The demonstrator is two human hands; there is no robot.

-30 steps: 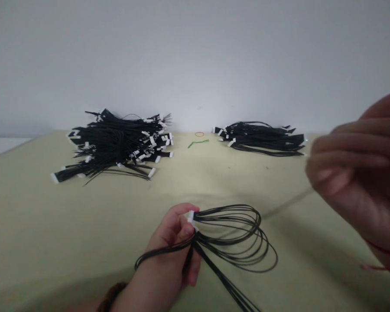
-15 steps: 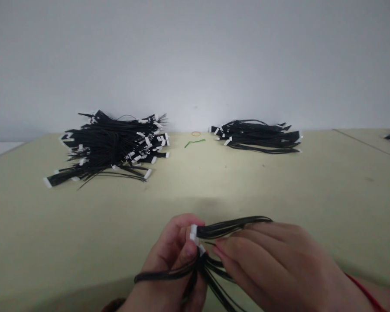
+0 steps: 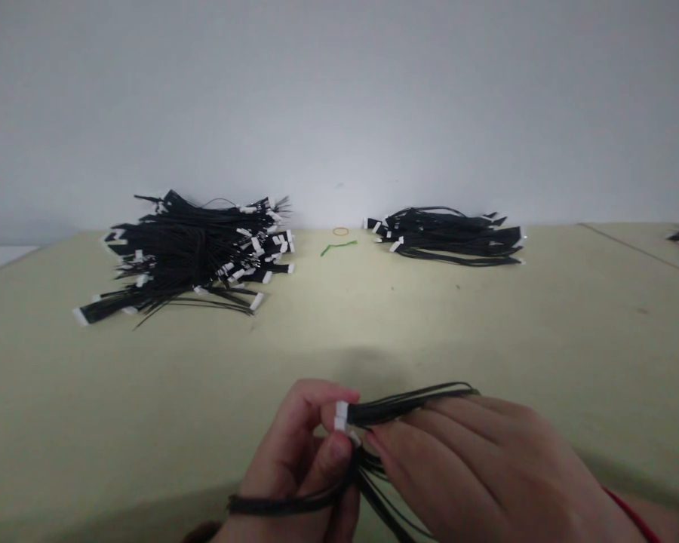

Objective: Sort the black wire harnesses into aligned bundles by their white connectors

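Close to me, my left hand (image 3: 294, 452) is closed on a black wire harness (image 3: 385, 408), its thumb and forefinger gripping around the white connectors (image 3: 341, 415). One bunch of black wires runs right from the connectors and over the back of my right hand (image 3: 480, 460). Other wires hang below and across my left wrist. The fingers of my right hand are bent and pressed together at the wires just right of the connectors. Its fingertips are mostly hidden, so what they pinch is hard to see.
A big pile of black wire harnesses (image 3: 186, 249) with white connectors lies at the back left of the table (image 3: 430, 324). A smaller stack of harnesses (image 3: 453, 235) is at the back right. Between them lie an orange ring (image 3: 340, 231) and a green strip (image 3: 338, 247). A wall (image 3: 339, 105) rises behind.
Both hands and the harness have shifted slightly down. My right fingertips have moved nearer the connectors, and the short wire end that showed at them is no longer visible.
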